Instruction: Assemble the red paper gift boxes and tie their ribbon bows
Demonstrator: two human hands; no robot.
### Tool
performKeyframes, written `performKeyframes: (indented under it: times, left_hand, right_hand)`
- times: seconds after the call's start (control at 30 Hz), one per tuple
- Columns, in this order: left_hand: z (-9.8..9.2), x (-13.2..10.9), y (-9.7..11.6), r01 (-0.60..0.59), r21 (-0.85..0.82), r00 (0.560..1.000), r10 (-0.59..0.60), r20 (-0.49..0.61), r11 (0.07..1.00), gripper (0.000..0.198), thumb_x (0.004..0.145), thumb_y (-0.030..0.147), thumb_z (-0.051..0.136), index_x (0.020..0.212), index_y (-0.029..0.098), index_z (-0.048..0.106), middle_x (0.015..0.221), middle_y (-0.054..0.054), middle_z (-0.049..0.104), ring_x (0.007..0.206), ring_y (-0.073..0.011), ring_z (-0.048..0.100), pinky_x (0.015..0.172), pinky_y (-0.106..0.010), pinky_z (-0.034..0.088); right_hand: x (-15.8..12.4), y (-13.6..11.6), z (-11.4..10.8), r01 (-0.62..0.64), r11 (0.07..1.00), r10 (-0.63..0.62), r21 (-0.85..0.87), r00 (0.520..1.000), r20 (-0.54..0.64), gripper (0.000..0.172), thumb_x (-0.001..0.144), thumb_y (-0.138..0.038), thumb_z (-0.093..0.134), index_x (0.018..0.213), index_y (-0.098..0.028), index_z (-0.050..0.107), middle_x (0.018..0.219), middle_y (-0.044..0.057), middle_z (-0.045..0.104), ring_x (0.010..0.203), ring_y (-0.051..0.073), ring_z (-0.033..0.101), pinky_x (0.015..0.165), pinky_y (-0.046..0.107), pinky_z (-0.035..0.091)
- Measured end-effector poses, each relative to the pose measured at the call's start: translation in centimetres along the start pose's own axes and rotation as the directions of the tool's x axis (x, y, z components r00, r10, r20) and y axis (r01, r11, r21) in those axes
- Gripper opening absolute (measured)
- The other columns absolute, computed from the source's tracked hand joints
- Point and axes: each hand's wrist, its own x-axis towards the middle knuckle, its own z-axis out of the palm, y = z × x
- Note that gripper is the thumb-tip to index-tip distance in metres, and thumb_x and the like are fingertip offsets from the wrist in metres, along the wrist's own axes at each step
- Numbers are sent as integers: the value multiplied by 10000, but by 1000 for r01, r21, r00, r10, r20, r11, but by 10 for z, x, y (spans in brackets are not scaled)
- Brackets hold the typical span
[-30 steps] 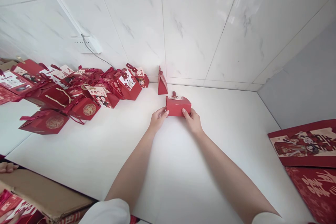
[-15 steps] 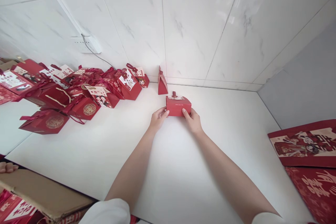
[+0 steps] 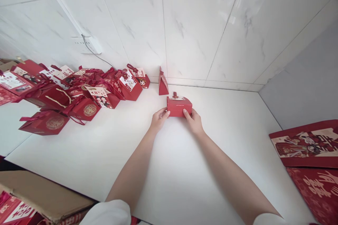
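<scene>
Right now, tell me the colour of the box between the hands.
The box is red; it shows best in the head view.

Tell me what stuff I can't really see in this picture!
In the head view:
Inside the red box that the left hand and right hand hold: hidden by its own walls.
White print on its front: too small to read.
Cable's lower end: behind the piled boxes.
Cardboard box: cut off by the left and bottom edges.

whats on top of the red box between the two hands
On the red rectangular paper box sit a pale printed piece and a dark-red loop. The surface beneath them is covered and cannot be seen.
</scene>
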Motion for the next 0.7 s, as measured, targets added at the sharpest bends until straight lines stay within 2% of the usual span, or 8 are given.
performKeyframes:
  times: [0.43,0.7]
  left_hand:
    - [0,0,0,6,2,1000,-6,-1,1000,512,790,464,597,1211,173,599,1165,-94,645,1039,-256,591,818,-367,490]
    - [0,1,-2,6,-3,1000,-6,1,1000,495,806,446,591,1219,174,589,1174,-95,637,1043,-243,584,816,-339,492]
  right_hand:
    - [0,1,0,-8,1000,8,11,1000,9,524,830,-619,469,1032,-162,630,913,77,668,763,213,562,696,320,428]
    - [0,1,-1,-9,1000,8,11,1000,14,508,838,-602,473,1050,-166,627,934,69,659,760,199,551,691,307,420]
